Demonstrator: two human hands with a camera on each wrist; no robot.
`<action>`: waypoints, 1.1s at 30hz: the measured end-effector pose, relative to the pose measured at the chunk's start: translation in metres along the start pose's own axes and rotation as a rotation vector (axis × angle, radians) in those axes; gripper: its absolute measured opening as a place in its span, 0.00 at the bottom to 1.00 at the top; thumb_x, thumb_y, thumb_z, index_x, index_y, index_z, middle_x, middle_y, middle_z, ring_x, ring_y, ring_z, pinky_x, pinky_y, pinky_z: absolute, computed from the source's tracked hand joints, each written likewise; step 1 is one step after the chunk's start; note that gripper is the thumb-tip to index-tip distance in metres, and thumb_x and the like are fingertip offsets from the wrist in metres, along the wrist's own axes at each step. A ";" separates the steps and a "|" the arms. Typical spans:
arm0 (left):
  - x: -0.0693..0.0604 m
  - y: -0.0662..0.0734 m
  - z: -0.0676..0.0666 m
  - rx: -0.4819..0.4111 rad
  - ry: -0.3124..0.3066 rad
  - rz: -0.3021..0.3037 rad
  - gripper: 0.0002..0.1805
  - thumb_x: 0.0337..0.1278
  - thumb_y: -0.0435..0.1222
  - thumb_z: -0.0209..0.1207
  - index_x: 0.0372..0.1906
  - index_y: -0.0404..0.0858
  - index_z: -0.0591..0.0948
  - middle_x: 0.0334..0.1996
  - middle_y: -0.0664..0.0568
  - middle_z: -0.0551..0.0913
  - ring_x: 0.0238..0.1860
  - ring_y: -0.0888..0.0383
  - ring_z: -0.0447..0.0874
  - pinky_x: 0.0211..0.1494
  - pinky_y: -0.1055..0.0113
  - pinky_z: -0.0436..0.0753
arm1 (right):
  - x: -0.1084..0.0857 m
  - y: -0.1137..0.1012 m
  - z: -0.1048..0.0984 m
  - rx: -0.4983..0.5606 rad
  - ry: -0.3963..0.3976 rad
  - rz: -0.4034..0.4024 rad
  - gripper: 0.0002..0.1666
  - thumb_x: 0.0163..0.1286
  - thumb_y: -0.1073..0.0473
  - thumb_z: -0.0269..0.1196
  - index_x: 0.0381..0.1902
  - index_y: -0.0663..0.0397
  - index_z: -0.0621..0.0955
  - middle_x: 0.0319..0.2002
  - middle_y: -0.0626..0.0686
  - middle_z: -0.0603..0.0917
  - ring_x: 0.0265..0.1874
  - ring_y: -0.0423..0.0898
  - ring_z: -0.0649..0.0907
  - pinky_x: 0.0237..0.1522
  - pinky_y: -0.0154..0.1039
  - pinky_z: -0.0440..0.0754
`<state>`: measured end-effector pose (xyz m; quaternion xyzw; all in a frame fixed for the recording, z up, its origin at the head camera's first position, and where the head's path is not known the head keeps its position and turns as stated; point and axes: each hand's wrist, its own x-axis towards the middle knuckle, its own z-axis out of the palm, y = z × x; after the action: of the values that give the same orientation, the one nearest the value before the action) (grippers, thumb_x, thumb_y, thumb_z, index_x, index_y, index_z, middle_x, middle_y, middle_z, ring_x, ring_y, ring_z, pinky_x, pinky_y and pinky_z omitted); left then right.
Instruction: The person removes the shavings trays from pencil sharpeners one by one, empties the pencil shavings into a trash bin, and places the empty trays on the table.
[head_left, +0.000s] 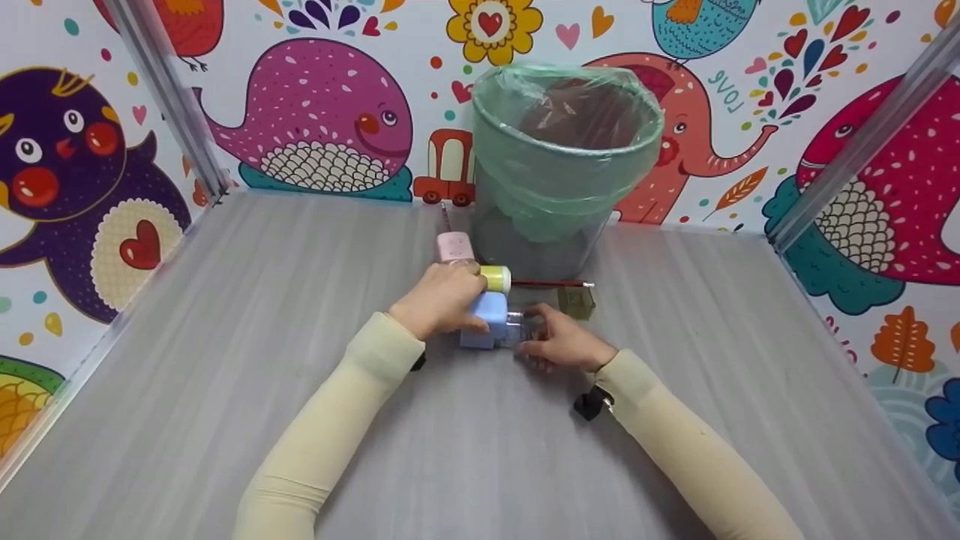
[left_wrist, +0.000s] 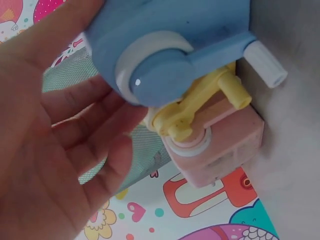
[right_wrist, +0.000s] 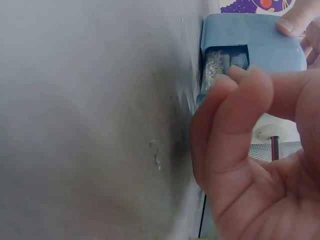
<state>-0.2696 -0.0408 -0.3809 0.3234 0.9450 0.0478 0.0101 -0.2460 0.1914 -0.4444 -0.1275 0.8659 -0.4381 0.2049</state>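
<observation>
Blue sharpener [head_left: 493, 306] on grey tabletop [head_left: 225, 375] — cartoon-printed walls [head_left: 431, 86] behind and beside.

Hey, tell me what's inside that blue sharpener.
Through the opening in the blue sharpener, what look like pencil shavings show at one side. The right hand's grip covers part of the opening, so anything behind it is hidden.

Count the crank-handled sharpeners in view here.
3: the blue sharpener, held by the left hand; the yellow sharpener, just behind it; and the pink sharpener, farthest back. Others could be hidden.
</observation>
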 end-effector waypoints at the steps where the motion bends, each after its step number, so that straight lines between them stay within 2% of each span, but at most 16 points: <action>1: 0.000 0.000 0.000 0.009 0.006 0.004 0.34 0.49 0.57 0.71 0.53 0.35 0.83 0.50 0.44 0.83 0.47 0.49 0.81 0.57 0.51 0.81 | 0.000 0.000 0.000 0.003 0.003 0.002 0.37 0.67 0.63 0.67 0.68 0.66 0.63 0.22 0.53 0.81 0.16 0.40 0.78 0.21 0.34 0.78; 7: 0.000 0.003 -0.001 0.052 0.034 0.019 0.34 0.49 0.56 0.71 0.53 0.34 0.83 0.50 0.42 0.84 0.48 0.48 0.81 0.61 0.49 0.80 | -0.002 -0.001 -0.002 0.013 0.003 -0.004 0.38 0.66 0.62 0.67 0.68 0.66 0.63 0.23 0.55 0.83 0.16 0.40 0.80 0.22 0.35 0.79; 17: 0.002 0.005 0.004 0.057 0.019 -0.012 0.34 0.52 0.57 0.69 0.56 0.35 0.83 0.56 0.42 0.82 0.54 0.46 0.80 0.67 0.48 0.77 | -0.002 0.001 -0.003 0.013 0.012 0.005 0.40 0.65 0.61 0.68 0.69 0.66 0.63 0.27 0.58 0.84 0.17 0.40 0.80 0.22 0.35 0.79; 30: 0.001 0.006 0.004 0.057 0.034 -0.013 0.33 0.52 0.56 0.69 0.55 0.35 0.83 0.56 0.42 0.83 0.54 0.46 0.80 0.67 0.49 0.77 | -0.004 0.004 -0.008 0.011 0.011 0.030 0.39 0.65 0.60 0.68 0.69 0.63 0.64 0.25 0.50 0.82 0.17 0.40 0.79 0.23 0.35 0.79; 33: 0.001 0.007 0.004 0.077 0.033 -0.006 0.33 0.52 0.57 0.69 0.54 0.35 0.84 0.55 0.42 0.83 0.53 0.46 0.81 0.65 0.50 0.79 | -0.006 0.007 -0.011 0.031 0.008 0.033 0.39 0.66 0.61 0.67 0.69 0.65 0.63 0.24 0.50 0.81 0.17 0.40 0.79 0.22 0.35 0.79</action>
<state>-0.2658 -0.0343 -0.3843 0.3200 0.9471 0.0165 -0.0180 -0.2462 0.2054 -0.4433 -0.1084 0.8619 -0.4485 0.2103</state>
